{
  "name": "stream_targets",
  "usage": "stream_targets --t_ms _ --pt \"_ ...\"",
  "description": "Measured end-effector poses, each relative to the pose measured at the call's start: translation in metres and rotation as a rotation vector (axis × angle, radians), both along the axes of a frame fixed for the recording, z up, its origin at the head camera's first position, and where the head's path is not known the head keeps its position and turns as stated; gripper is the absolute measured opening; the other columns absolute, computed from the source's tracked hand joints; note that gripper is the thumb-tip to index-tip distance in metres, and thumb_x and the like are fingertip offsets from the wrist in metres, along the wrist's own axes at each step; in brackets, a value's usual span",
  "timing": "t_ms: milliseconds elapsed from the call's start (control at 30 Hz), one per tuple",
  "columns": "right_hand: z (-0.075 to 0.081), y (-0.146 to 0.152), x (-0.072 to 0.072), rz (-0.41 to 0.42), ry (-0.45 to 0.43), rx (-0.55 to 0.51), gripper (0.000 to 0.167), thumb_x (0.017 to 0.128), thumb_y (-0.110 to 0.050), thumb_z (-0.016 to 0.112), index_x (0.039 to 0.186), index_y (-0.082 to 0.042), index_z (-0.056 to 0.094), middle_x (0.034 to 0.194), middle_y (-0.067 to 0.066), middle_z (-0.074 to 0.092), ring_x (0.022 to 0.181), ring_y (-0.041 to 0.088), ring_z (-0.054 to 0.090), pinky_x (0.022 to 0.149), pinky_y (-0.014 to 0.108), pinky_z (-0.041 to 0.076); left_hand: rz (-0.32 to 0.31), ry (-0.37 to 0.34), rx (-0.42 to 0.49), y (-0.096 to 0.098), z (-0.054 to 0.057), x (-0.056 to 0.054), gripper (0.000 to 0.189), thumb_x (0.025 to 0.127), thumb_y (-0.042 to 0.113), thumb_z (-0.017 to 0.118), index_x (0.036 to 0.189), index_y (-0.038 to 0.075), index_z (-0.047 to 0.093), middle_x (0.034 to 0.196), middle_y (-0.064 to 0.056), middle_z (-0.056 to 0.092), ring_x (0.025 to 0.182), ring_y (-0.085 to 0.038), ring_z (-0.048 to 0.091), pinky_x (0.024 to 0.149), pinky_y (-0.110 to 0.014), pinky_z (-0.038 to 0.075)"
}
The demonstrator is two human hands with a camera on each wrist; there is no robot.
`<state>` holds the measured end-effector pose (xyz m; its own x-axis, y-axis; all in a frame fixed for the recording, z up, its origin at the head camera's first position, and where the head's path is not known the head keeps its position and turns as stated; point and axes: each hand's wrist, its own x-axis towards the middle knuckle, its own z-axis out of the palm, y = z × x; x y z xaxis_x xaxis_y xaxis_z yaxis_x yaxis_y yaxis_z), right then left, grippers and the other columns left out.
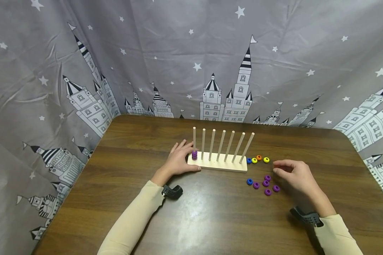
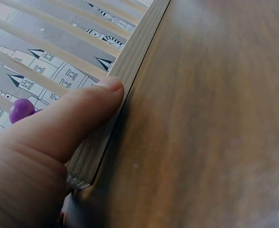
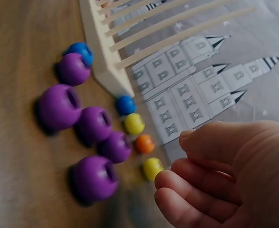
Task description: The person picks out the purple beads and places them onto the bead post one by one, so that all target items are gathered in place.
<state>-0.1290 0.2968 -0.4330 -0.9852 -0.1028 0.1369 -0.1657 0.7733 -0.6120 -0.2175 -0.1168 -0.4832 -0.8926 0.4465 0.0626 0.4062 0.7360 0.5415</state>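
Note:
A pale wooden stand (image 1: 217, 163) with a row of upright pegs rests on the table. My left hand (image 1: 178, 160) holds its left end, the thumb (image 2: 94, 107) along the front edge and the fingers spread behind. Purple beads (image 1: 194, 155) are stacked on the leftmost peg; the other pegs are bare. My right hand (image 1: 296, 175) hovers right of the loose beads, fingers loosely bent, thumb and index finger apart, nothing between them. Nearest to it are a yellow bead (image 3: 152, 169) and a purple bead (image 1: 276, 188).
By the stand's right end lie a blue bead (image 1: 249, 160), another yellow bead (image 1: 254, 160) and an orange bead (image 1: 259, 157). Closer to me are a second blue bead (image 1: 249, 181) and several purple beads (image 1: 266, 183). A grey castle-print curtain (image 1: 178, 53) hangs behind the brown table (image 1: 131, 156).

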Motion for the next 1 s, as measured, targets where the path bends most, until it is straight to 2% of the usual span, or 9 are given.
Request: stream_targets --t_ms 200,400,700,1000 --pt "-0.011 0.002 0.005 -0.034 -0.061 0.019 0.022 0.090 -0.014 0.075 0.108 -0.002 0.077 0.101 0.015 0.079 0.078 -0.011 0.058 0.067 0.015 0.052 0.004 0.000 -0.005 -0.001 -0.001 0.000 0.072 0.072 0.050 0.085 0.131 0.012 0.066 0.162 -0.012 0.042 0.157 -0.039 0.022 0.130 -0.060 0.007" --pt "-0.016 0.005 0.009 -0.035 -0.082 0.017 0.022 0.091 -0.015 0.075 0.108 -0.003 0.077 0.103 0.015 0.079 0.080 -0.011 0.059 0.068 0.016 0.052 0.001 0.000 -0.008 -0.001 -0.002 -0.001 0.072 0.073 0.050 0.085 0.132 0.014 0.066 0.162 -0.012 0.042 0.157 -0.039 0.022 0.130 -0.060 0.007" --pt "-0.018 0.009 0.018 -0.024 -0.069 0.017 0.022 0.090 -0.014 0.076 0.109 -0.003 0.077 0.105 0.016 0.079 0.080 -0.013 0.057 0.068 0.015 0.052 -0.001 0.000 -0.013 0.000 -0.001 -0.002 0.072 0.073 0.050 0.084 0.132 0.013 0.066 0.162 -0.011 0.042 0.157 -0.039 0.022 0.130 -0.061 0.007" --pt "-0.023 0.011 0.033 -0.004 -0.026 0.005 0.021 0.087 -0.010 0.077 0.106 -0.002 0.078 0.100 0.015 0.079 0.078 -0.014 0.060 0.066 0.011 0.052 0.000 -0.004 -0.008 0.000 0.001 -0.001 0.073 0.073 0.051 0.084 0.133 0.014 0.066 0.162 -0.012 0.042 0.157 -0.040 0.022 0.130 -0.060 0.007"
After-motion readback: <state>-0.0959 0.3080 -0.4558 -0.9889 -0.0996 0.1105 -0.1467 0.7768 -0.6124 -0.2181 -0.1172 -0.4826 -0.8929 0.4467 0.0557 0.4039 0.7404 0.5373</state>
